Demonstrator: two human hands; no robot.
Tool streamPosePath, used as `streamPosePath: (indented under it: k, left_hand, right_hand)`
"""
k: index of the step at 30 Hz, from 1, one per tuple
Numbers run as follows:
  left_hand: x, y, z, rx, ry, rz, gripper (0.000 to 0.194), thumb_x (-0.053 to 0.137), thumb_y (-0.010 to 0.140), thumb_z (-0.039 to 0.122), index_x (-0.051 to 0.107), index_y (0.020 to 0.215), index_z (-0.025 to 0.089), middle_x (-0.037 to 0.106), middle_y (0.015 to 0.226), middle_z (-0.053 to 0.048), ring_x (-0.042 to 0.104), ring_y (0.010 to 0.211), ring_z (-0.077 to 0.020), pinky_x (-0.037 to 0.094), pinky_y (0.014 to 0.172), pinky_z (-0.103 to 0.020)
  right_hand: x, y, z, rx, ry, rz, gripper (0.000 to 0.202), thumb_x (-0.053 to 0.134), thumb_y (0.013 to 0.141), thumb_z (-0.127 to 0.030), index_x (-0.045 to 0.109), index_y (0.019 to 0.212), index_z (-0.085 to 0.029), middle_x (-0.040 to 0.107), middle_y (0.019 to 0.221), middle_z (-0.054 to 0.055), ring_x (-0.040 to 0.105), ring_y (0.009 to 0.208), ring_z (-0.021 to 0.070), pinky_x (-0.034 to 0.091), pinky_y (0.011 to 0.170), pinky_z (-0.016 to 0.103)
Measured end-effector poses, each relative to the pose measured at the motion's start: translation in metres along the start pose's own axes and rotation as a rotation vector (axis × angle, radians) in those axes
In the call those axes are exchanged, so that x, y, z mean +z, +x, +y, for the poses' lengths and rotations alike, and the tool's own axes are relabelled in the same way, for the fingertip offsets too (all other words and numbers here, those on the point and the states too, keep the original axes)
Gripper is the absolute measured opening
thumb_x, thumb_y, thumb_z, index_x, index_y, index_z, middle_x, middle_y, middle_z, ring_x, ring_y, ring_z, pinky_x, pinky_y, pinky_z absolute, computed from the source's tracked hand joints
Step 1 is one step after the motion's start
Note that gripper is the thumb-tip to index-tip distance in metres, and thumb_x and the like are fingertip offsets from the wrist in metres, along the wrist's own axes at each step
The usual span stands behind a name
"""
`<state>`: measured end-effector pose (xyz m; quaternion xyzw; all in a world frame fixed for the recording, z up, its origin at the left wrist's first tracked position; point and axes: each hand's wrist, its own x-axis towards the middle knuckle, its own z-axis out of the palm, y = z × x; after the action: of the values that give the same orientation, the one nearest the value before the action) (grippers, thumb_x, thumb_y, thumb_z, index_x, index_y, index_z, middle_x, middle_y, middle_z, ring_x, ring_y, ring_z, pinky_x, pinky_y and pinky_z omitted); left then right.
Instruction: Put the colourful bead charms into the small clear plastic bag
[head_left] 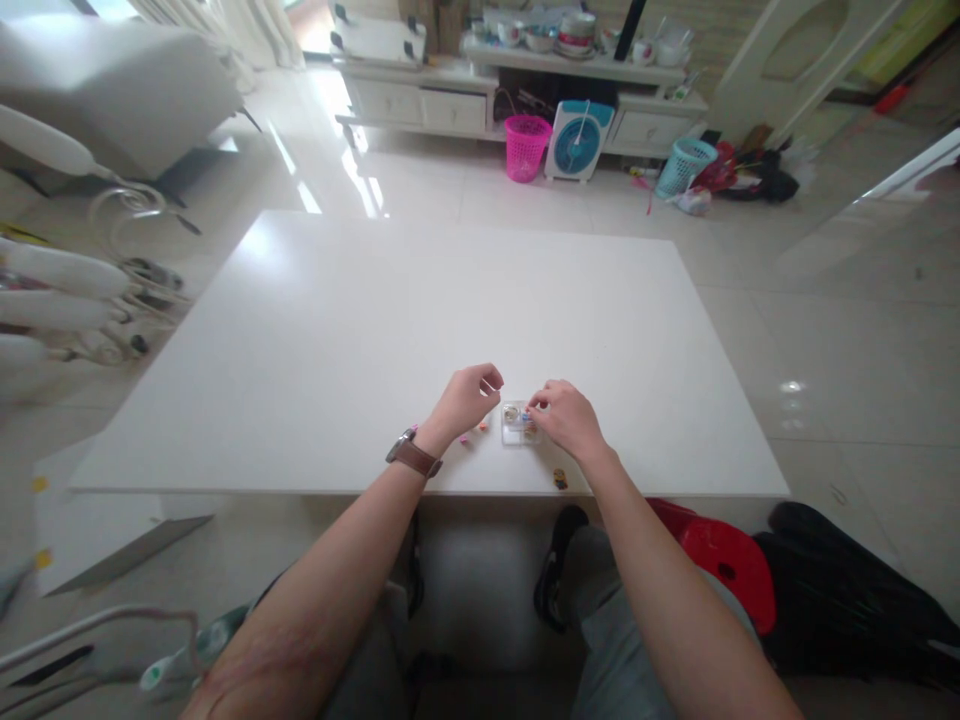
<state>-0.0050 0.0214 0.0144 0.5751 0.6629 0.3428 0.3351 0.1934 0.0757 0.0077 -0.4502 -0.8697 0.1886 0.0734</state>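
Note:
A small clear plastic box with compartments (511, 437) sits near the table's front edge. Its sections hold tiny items, some whitish, some blue and some brownish. My right hand (568, 417) is over the box's right side, fingertips pinched together at the blue items; what they grip is too small to name. To the left of the box, my left hand (466, 397) hovers with thumb and fingers curled into a loop, tips nearly meeting. Anything between those tips is hidden. Beneath it lie small pink (463, 440) and orange (483, 426) pieces. A little yellow-and-dark figure (560, 478) lies below my right hand.
The white table (420, 300) stretches out ahead. Beyond it, a pink basket (525, 148), a blue-and-white fan (577, 140) and a light blue basket (684, 165) stand before a cabinet. White chairs (67, 275) are at left, a red stool (727, 570) at lower right.

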Motion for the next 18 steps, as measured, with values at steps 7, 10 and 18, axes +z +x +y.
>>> streamPosePath:
  k: [7, 10, 18]
  left_hand:
    - [-0.008, 0.002, -0.018, -0.057, 0.100, -0.016, 0.019, 0.058, 0.068, 0.005, 0.065, 0.080, 0.018, 0.071, 0.084, -0.003, 0.065, 0.073, -0.0159, 0.049, 0.068, -0.027]
    - [-0.010, 0.005, -0.026, -0.073, 0.112, -0.022, 0.018, 0.059, 0.068, 0.006, 0.066, 0.080, 0.018, 0.072, 0.084, -0.004, 0.065, 0.074, -0.0164, 0.049, 0.068, -0.028]
    - [-0.017, 0.008, -0.023, -0.121, 0.111, -0.041, 0.019, 0.058, 0.070, 0.005, 0.068, 0.081, 0.017, 0.072, 0.084, -0.005, 0.065, 0.074, -0.0167, 0.049, 0.070, -0.028]
  right_hand:
    - [0.008, 0.000, 0.000, -0.007, -0.055, -0.001, 0.016, 0.063, 0.090, -0.026, 0.076, 0.082, -0.022, 0.064, 0.087, 0.005, 0.056, 0.095, 0.0202, 0.042, 0.081, 0.030]
    - [0.010, 0.004, 0.000, -0.012, -0.081, -0.012, 0.016, 0.063, 0.090, -0.026, 0.077, 0.081, -0.022, 0.064, 0.086, 0.006, 0.056, 0.095, 0.0209, 0.043, 0.081, 0.030]
    - [0.010, 0.011, 0.002, -0.017, -0.017, -0.049, 0.016, 0.063, 0.086, -0.023, 0.075, 0.077, -0.022, 0.065, 0.082, 0.004, 0.056, 0.089, 0.0199, 0.041, 0.077, 0.030]
